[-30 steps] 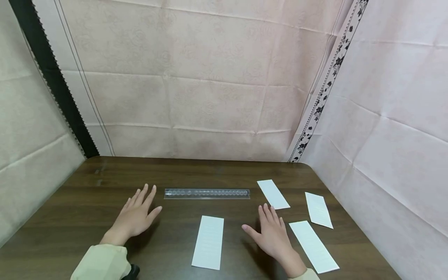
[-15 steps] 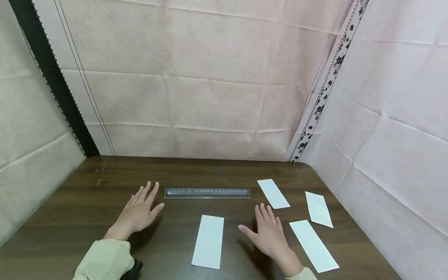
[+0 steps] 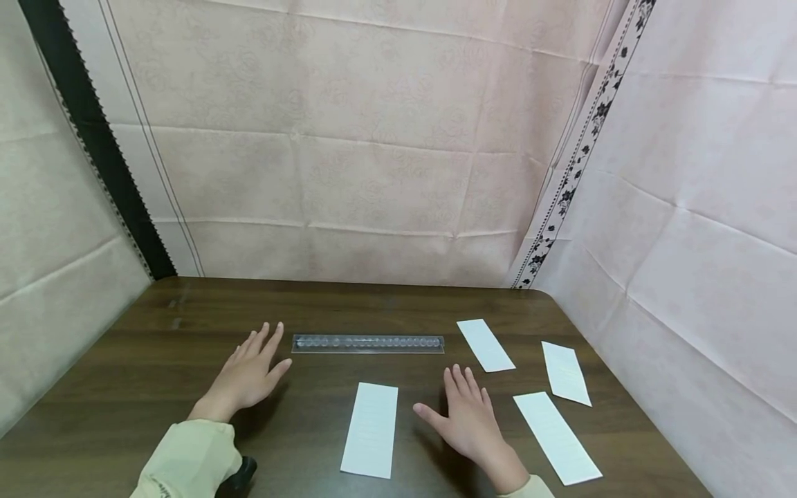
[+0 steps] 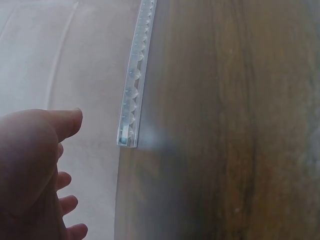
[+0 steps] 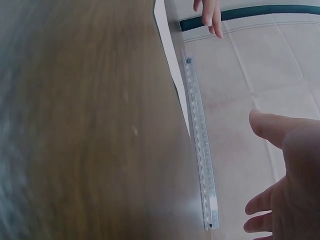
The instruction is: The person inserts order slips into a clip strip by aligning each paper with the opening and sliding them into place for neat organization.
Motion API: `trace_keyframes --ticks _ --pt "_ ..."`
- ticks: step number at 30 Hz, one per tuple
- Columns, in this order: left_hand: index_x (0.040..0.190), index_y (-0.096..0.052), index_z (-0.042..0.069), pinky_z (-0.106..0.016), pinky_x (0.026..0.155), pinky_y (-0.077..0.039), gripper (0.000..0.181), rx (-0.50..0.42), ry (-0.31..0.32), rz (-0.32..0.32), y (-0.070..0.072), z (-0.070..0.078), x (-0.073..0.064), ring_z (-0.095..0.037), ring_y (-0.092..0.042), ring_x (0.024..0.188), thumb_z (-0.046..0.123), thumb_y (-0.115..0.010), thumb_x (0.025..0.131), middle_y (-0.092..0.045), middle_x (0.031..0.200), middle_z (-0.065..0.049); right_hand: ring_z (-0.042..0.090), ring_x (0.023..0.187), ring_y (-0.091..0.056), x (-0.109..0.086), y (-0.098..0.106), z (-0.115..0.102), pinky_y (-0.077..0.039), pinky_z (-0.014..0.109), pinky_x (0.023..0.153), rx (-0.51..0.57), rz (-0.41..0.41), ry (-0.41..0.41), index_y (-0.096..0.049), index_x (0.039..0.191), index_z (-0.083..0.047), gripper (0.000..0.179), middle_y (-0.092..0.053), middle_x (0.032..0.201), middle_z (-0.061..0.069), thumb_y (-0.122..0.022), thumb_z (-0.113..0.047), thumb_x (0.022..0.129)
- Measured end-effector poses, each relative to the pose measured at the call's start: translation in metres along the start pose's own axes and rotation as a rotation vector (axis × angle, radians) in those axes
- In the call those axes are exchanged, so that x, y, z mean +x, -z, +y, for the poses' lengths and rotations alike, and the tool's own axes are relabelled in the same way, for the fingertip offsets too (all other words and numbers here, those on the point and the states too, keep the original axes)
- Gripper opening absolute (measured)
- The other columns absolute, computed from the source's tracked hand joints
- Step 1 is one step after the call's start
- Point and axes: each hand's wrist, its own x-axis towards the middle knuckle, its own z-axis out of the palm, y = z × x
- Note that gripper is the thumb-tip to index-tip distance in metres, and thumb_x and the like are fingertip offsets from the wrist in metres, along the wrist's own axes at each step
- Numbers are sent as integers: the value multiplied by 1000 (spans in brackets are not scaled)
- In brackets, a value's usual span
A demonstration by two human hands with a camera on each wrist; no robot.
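My left hand [image 3: 244, 379] hovers over the table with its fingers spread, just left of a long transparent strip case [image 3: 369, 344] that has a row of round bumps along it. In the left wrist view the same case [image 4: 134, 85] lies beyond the thumb. My right hand [image 3: 467, 418], fingers extended and holding nothing, is above the table between a white paper strip [image 3: 370, 430] in the middle and another paper strip [image 3: 557, 438] on the right. Both hands cast shadows on the wood.
Two shorter white paper pieces, one at the back [image 3: 486, 345] and one at the far right [image 3: 566, 373], lie on the brown wooden table [image 3: 280, 297]. Pale cloth [image 3: 373, 152] hangs behind the table and along both sides.
My right hand has drifted left, away from the right-hand papers. My left hand has shifted slightly forward and right. The case and papers lie where they were.
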Motion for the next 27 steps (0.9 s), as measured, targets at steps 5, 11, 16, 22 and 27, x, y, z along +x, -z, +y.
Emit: trace_keyframes --ticks 5,11,16,22,27 --pt "148 -14 2 -64 102 -11 74 -6 -2 2 -1 -2 2 -49 -10 133 49 -37 97 -10 148 -31 37 137 -15 0 -3 -2 -14 60 104 1 -1 4 -35 140 4 89 -29 146 21 -53 -62 83" --pt "148 -13 1 -64 102 -12 74 -13 -10 3 -4 -3 4 -50 -11 132 50 -36 97 -11 148 -31 38 136 -17 -3 -3 -8 -15 61 104 9 -12 13 -36 140 4 90 -30 146 22 -54 -63 83" --pt "148 -14 2 -64 101 -13 72 -19 -13 7 -4 -3 6 -50 -12 132 48 -37 98 -12 148 -30 38 136 -17 -3 -5 -11 -15 61 103 10 -32 13 -36 140 4 91 -30 146 22 -54 -63 82" --pt "149 -14 3 -66 100 -15 69 -15 2 6 -5 -4 8 -50 -13 132 43 -39 98 -13 148 -30 37 137 -17 -2 -8 -15 -15 61 104 14 -50 10 -35 140 4 92 -29 146 21 -53 -64 82" --pt "148 -15 3 -67 98 -17 65 -21 19 -2 -6 -5 10 -51 -14 131 34 -44 98 -14 147 -31 37 137 -17 -2 -11 -18 -15 60 104 18 -58 17 -35 140 5 92 -29 146 21 -53 -64 82"
